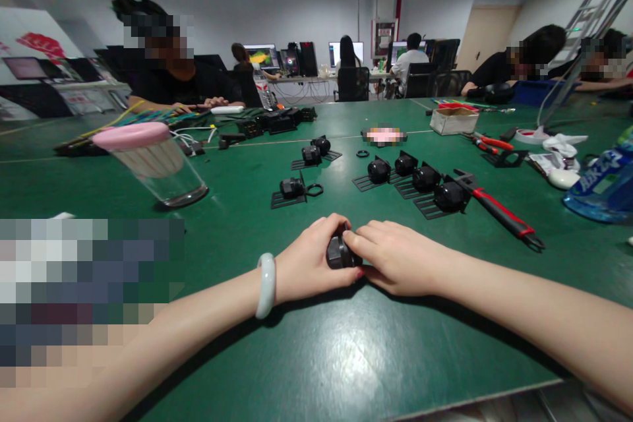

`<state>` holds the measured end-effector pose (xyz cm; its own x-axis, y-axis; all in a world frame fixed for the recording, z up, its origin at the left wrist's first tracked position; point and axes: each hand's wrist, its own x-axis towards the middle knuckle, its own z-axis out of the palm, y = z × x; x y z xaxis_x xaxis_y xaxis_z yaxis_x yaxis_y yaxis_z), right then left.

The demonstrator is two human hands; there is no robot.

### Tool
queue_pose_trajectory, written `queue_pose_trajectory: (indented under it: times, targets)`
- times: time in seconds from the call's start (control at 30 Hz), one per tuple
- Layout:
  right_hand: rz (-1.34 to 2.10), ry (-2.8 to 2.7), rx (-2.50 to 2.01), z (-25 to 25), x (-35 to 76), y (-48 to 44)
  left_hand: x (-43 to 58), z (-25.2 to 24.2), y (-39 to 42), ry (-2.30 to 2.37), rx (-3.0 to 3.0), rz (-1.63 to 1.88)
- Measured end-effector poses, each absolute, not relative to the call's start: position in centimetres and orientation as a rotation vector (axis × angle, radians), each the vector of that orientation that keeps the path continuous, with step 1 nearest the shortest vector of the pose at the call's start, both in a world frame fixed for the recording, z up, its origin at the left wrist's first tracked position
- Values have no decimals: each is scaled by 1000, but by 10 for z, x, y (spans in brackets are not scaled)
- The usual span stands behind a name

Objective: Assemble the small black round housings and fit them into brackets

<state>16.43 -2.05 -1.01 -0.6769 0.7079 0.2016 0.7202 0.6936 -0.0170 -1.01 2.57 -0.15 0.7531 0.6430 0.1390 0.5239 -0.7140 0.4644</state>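
My left hand [314, 250] and my right hand [395, 254] meet near the front of the green table [341, 356], both closed around one black hexagonal plastic fitting [337, 252]. My fingers cover much of its right side. A pale bangle rings my left wrist. Beyond my hands lie similar black fittings on slotted plates: one fitting [291, 187] beside a black ring [314, 190], a pair [311, 155] behind it, and a row of several more [426, 177] to the right. Another black ring [362, 153] lies farther back. An adjustable wrench [504, 212] with red-and-black handle rests at right.
A clear cup with pink lid [133, 135] stands left. Cables and black connectors [277, 120] lie behind. A small box [453, 121], pliers [489, 143] and a blue bottle [603, 178] are at right. Other people sit around the table and at desks behind.
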Motion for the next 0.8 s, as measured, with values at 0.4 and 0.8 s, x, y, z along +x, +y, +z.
queue_pose_trajectory:
  times: [0.4,0.8]
  targets:
    - [-97,-2710,-1152,-11,165,-19,-10,-2,26,895,2549,425]
    - [-59,-2714,-1146,-10,165,-20,-10,-2,26,888,2549,431]
